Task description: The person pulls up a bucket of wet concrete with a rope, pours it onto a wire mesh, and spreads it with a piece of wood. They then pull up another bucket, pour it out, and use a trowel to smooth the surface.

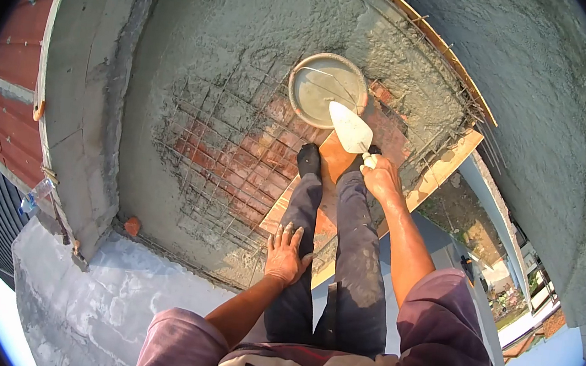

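My right hand [382, 179] is closed round the handle of a trowel [349, 127]. The pale blade points up and left, its tip over the near right part of a round bucket [293, 86] that holds grey, wet-looking mix. My left hand [286, 259] lies on my left leg near the knee, fingers spread and holding nothing; grey residue marks the fingers. Ahead of my feet, wet grey concrete [201, 37] covers much of the slab. A grid of steel bars [239, 156] is exposed over reddish bricks left of my legs.
Wooden boards [445, 167] edge the slab at the right, with a drop beyond. Rod ends [492, 157] stick out there. A grey wall [553, 82] rises on the right. At the left are a ledge [85, 90], red roofing [20, 61] and a plastic bottle [37, 195].
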The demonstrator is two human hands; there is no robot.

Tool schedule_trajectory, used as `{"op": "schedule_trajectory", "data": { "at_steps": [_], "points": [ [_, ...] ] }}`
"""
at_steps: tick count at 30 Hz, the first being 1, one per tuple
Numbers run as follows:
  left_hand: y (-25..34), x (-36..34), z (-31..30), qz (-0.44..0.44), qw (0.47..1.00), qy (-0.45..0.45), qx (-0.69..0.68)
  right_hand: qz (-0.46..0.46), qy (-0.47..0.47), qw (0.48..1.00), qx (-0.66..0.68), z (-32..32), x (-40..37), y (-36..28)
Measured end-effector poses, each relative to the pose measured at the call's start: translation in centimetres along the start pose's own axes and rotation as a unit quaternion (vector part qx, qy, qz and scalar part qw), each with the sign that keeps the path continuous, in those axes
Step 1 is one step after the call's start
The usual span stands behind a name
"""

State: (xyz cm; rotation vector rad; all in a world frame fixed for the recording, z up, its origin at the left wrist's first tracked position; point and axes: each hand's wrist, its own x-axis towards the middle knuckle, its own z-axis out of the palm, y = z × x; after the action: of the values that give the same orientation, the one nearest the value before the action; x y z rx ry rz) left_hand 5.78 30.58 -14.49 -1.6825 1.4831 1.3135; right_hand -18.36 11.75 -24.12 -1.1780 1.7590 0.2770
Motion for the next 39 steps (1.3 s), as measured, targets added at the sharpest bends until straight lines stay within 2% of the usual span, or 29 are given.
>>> {"op": "schedule_trajectory", "data": {
  "at_steps": [3, 6, 10, 16, 19, 23, 32, 39],
  "points": [
    [-0.2, -0.4, 0.3, -0.003, 1.0, 0.003, -0.013, 0.001, 0.026, 0.99, -0.137, 0.0, 2.2, -3.0],
    [-0.4, -0.4, 0.7, -0.008, 1.0, 0.009, -0.025, -0.026, 0.011, 0.975, -0.219, 0.6, 4.3, -5.0],
    [-0.7, -0.6, 1.3, -0.014, 0.999, 0.014, -0.048, -0.024, -0.003, 0.968, -0.248, 1.6, 4.3, -6.7],
    [-0.9, -0.8, 1.2, -0.024, 0.997, 0.0, -0.079, 0.09, -0.024, 0.98, -0.178, 4.0, 5.4, -7.8],
    [-1.3, -0.9, 1.4, -0.028, 0.995, 0.007, -0.092, 0.043, 0.031, 0.981, -0.184, 5.7, 6.5, -6.7],
    [-1.5, -1.1, 1.5, -0.027, 0.994, 0.009, -0.104, -0.048, 0.054, 0.972, -0.223, 4.7, 6.1, -5.5],
    [-1.6, -1.0, 1.6, -0.028, 0.993, 0.016, -0.114, -0.07, 0.016, 0.965, -0.253, 3.3, 8.3, -5.6],
    [-1.4, -0.9, 1.8, -0.028, 0.994, 0.009, -0.106, -0.076, -0.006, 0.975, -0.207, 2.7, 8.5, -5.3]
  ]
}}
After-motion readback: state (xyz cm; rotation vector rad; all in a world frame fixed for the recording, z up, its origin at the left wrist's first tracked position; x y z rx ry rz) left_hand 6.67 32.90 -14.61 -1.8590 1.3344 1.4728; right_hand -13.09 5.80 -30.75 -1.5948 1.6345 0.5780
